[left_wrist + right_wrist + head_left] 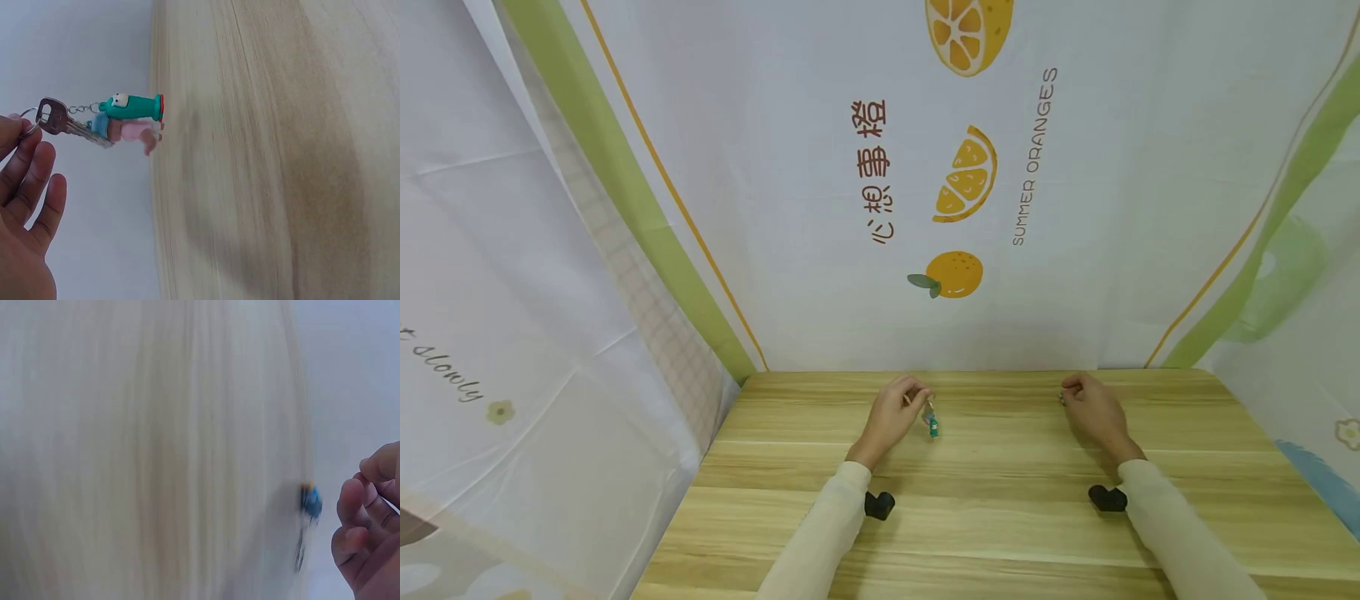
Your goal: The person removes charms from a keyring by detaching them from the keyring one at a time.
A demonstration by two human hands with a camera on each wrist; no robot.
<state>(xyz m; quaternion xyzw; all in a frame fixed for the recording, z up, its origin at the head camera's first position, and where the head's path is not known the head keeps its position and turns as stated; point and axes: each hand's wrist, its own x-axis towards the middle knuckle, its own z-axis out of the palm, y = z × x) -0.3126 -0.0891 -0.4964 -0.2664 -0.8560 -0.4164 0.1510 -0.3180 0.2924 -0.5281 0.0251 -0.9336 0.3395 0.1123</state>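
Observation:
My left hand point(898, 407) pinches a metal key ring point(29, 122) between thumb and fingers. From the ring hang a silver key point(55, 117), a green figure charm point(130, 107) with white eyes and red base, and a pink figure charm point(134, 130) with a blue hat. They dangle above the table in the head view. At the table's far right, my right hand point(1093, 408) has curled fingers, thumb and fingertips close together. A small blue charm point(310, 503) with a thin metal piece point(300, 549) shows blurred beside them; I cannot tell whether the fingers hold it.
The wood-grain table point(985, 517) reaches back to a white curtain point(790, 208) printed with oranges and writing. More printed cloth point(550, 350) hangs at the left. Black wrist mounts point(880, 505) sit on both cream sleeves point(823, 533).

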